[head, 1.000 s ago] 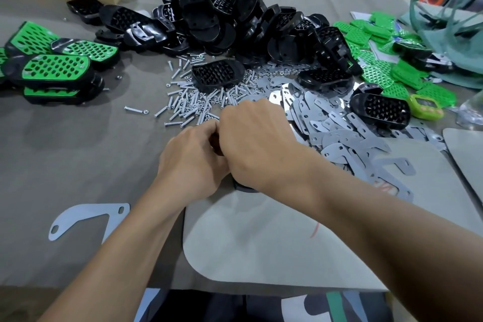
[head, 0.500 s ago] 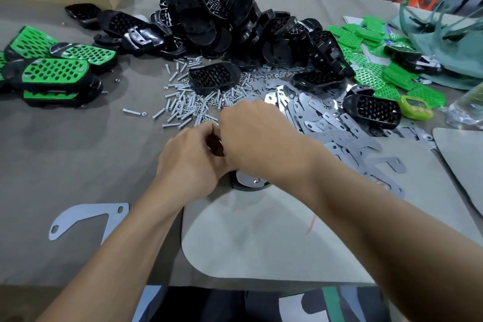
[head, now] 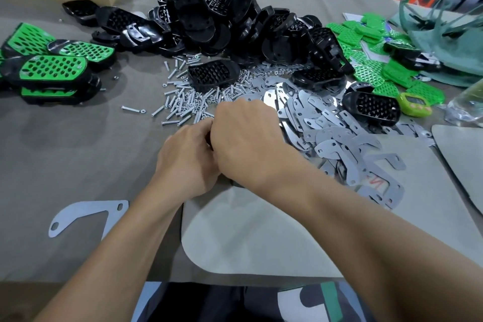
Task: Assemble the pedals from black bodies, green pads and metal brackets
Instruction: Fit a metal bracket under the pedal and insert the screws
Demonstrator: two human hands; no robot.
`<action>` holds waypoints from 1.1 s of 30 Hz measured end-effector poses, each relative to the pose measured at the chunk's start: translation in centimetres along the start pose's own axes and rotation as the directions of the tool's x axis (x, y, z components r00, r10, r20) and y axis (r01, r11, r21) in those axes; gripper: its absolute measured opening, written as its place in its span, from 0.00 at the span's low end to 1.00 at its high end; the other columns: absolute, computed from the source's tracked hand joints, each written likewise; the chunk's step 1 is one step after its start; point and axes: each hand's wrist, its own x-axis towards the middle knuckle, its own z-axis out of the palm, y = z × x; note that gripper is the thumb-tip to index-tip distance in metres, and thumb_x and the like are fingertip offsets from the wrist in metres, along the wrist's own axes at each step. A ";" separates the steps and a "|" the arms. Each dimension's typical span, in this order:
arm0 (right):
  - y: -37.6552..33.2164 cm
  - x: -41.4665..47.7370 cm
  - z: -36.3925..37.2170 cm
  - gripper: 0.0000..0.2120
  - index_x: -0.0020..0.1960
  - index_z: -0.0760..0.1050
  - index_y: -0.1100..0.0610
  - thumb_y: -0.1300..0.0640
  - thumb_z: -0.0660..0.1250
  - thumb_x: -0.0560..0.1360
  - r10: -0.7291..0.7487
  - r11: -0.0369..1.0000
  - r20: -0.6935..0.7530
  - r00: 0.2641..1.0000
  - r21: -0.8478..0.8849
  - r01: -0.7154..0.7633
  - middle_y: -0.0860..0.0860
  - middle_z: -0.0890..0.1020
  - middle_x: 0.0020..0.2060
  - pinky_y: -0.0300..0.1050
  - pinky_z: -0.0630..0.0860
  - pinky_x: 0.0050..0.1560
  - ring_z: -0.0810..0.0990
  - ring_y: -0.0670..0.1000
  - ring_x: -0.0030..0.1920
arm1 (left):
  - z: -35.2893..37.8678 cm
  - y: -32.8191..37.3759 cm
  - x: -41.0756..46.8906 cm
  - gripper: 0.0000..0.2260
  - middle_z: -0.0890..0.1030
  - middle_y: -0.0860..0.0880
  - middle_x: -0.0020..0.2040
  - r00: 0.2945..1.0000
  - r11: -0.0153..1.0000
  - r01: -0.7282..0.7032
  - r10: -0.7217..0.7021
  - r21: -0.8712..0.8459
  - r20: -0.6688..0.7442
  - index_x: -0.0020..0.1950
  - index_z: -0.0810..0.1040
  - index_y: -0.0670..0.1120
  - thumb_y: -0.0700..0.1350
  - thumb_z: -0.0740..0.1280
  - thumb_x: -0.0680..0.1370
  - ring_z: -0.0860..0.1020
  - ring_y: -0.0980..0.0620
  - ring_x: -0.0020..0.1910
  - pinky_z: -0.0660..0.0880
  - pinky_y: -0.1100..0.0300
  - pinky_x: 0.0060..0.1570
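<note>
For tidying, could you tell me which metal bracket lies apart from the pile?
The lone bracket beside the left forearm; the other brackets are heaped at right.

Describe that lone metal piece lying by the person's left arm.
The lone metal bracket is a thin, flat, pale grey plate cut in a hooked shape, with a hole at its lower left end and a slot at its upper right corner. It lies flat on the grey table cover, beside the left forearm; whether they touch is unclear.
</note>
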 end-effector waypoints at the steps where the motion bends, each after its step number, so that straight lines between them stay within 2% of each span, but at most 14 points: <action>1: 0.0 0.0 -0.1 0.18 0.37 0.55 0.52 0.57 0.65 0.75 0.031 0.999 0.006 1.000 0.034 -0.031 0.50 0.63 0.33 0.45 0.52 0.28 0.71 0.56 0.41 | 0.1 0.0 0.0 0.09 0.82 0.49 0.47 1.000 1.000 -0.013 0.013 -0.007 0.004 0.38 0.65 0.56 0.48 0.65 0.73 0.68 0.45 0.42 0.60 0.53 0.32; 3: 0.9 0.0 -0.4 0.19 0.35 0.56 0.53 0.58 0.66 0.73 0.081 0.990 0.019 0.997 0.111 -0.082 0.49 0.62 0.31 0.46 0.57 0.29 0.67 0.54 0.37 | 0.1 0.0 -0.2 0.10 0.81 0.53 0.40 1.000 0.996 -0.004 0.004 -0.091 0.000 0.39 0.70 0.55 0.58 0.65 0.65 0.72 0.47 0.40 0.62 0.56 0.32; 5: 2.7 -0.2 -0.7 0.09 0.34 0.68 0.55 0.60 0.66 0.70 0.117 0.953 0.052 0.992 0.275 -0.126 0.50 0.71 0.29 0.46 0.68 0.30 0.73 0.55 0.35 | 0.2 0.0 -0.4 0.18 0.80 0.58 0.37 0.999 0.974 0.046 -0.045 -0.223 0.010 0.41 0.74 0.58 0.67 0.70 0.60 0.77 0.53 0.40 0.66 0.57 0.35; 6: 3.8 -0.5 -0.8 0.03 0.39 0.76 0.55 0.61 0.65 0.70 0.146 0.922 0.081 0.986 0.350 -0.165 0.51 0.78 0.32 0.47 0.75 0.35 0.77 0.55 0.38 | 0.4 -0.1 -0.4 0.19 0.81 0.58 0.38 0.998 0.966 0.056 -0.054 -0.253 0.015 0.43 0.75 0.60 0.68 0.73 0.59 0.78 0.55 0.41 0.67 0.56 0.37; 7: 4.8 -1.0 -0.7 0.09 0.48 0.81 0.52 0.61 0.66 0.71 0.183 0.894 0.113 0.977 0.394 -0.213 0.50 0.83 0.39 0.47 0.78 0.43 0.80 0.54 0.43 | 0.5 0.0 -0.5 0.19 0.81 0.58 0.38 0.998 0.963 0.062 -0.060 -0.261 0.015 0.44 0.76 0.62 0.68 0.75 0.60 0.78 0.55 0.42 0.68 0.56 0.38; 9: 5.9 -2.3 -0.5 0.19 0.62 0.79 0.47 0.59 0.68 0.73 0.200 0.864 0.203 0.958 0.424 -0.271 0.47 0.84 0.52 0.43 0.75 0.50 0.80 0.52 0.53 | 0.6 -0.1 -0.6 0.18 0.81 0.58 0.38 0.998 0.964 0.047 -0.053 -0.262 -0.016 0.43 0.76 0.63 0.67 0.73 0.59 0.78 0.56 0.42 0.68 0.55 0.39; 11: 6.0 -3.4 0.2 0.19 0.63 0.78 0.46 0.56 0.69 0.73 0.188 0.831 0.252 0.949 0.475 -0.291 0.46 0.81 0.57 0.42 0.72 0.48 0.79 0.52 0.55 | 0.6 0.0 -0.9 0.16 0.80 0.61 0.38 0.998 0.964 -0.005 -0.012 -0.266 -0.065 0.42 0.76 0.62 0.67 0.71 0.60 0.75 0.60 0.39 0.66 0.56 0.39; 14: 5.5 -3.7 1.2 0.23 0.67 0.76 0.47 0.54 0.71 0.73 0.209 0.818 0.251 0.945 0.485 -0.310 0.46 0.75 0.62 0.44 0.73 0.56 0.77 0.52 0.60 | 0.5 0.2 -1.3 0.15 0.80 0.67 0.41 0.990 0.965 -0.086 0.055 -0.249 -0.129 0.42 0.76 0.62 0.66 0.70 0.61 0.73 0.64 0.42 0.65 0.57 0.43; 18: 4.4 -3.6 1.3 0.25 0.57 0.78 0.49 0.53 0.64 0.60 0.315 0.801 0.164 0.935 0.483 -0.355 0.48 0.81 0.52 0.45 0.75 0.46 0.80 0.56 0.51 | 0.5 0.1 -1.7 0.14 0.81 0.67 0.44 0.978 0.947 -0.159 0.112 -0.279 -0.177 0.44 0.80 0.62 0.65 0.69 0.63 0.73 0.62 0.48 0.67 0.59 0.47; 22: 4.7 -3.9 2.5 0.24 0.67 0.76 0.45 0.60 0.66 0.73 0.468 0.617 0.079 0.880 0.684 -0.389 0.42 0.82 0.53 0.41 0.78 0.50 0.80 0.43 0.44 | 0.5 -0.1 -1.9 0.17 0.83 0.63 0.51 0.961 0.864 -0.214 0.102 -0.455 -0.257 0.58 0.82 0.64 0.57 0.73 0.69 0.79 0.57 0.52 0.73 0.62 0.47; 25: 4.7 -4.1 2.9 0.22 0.64 0.79 0.43 0.63 0.69 0.75 0.519 0.470 0.010 0.855 0.832 -0.295 0.39 0.83 0.52 0.28 0.76 0.50 0.81 0.37 0.48 | 0.4 0.1 -1.7 0.29 0.84 0.59 0.57 0.989 0.699 -0.128 0.037 -0.704 -0.143 0.70 0.76 0.62 0.55 0.76 0.69 0.83 0.58 0.53 0.79 0.66 0.50; 29: 3.7 -4.2 2.7 0.20 0.61 0.80 0.41 0.61 0.72 0.74 0.481 0.430 -0.092 0.872 0.891 -0.143 0.37 0.85 0.50 0.27 0.75 0.53 0.81 0.34 0.51 | 0.1 0.3 -1.4 0.19 0.88 0.49 0.50 0.990 0.596 -0.116 0.134 -0.794 -0.044 0.60 0.83 0.59 0.45 0.75 0.71 0.85 0.52 0.46 0.83 0.53 0.47; 31: 3.9 -4.1 2.7 0.24 0.64 0.76 0.37 0.58 0.73 0.72 0.465 0.465 -0.102 0.879 0.873 -0.145 0.35 0.84 0.52 0.28 0.74 0.58 0.80 0.33 0.55 | 0.1 0.3 -1.4 0.19 0.88 0.47 0.48 0.995 0.515 -0.090 0.080 -0.853 -0.056 0.58 0.85 0.54 0.36 0.74 0.71 0.85 0.51 0.45 0.83 0.54 0.45; 33: 4.4 -3.9 2.6 0.27 0.67 0.75 0.38 0.53 0.74 0.70 0.463 0.405 -0.010 0.886 0.892 -0.201 0.36 0.83 0.54 0.34 0.75 0.59 0.79 0.33 0.56 | 0.2 0.1 -1.4 0.18 0.88 0.45 0.49 0.998 0.387 -0.037 -0.023 -0.921 -0.050 0.58 0.84 0.48 0.33 0.73 0.72 0.87 0.49 0.46 0.83 0.56 0.44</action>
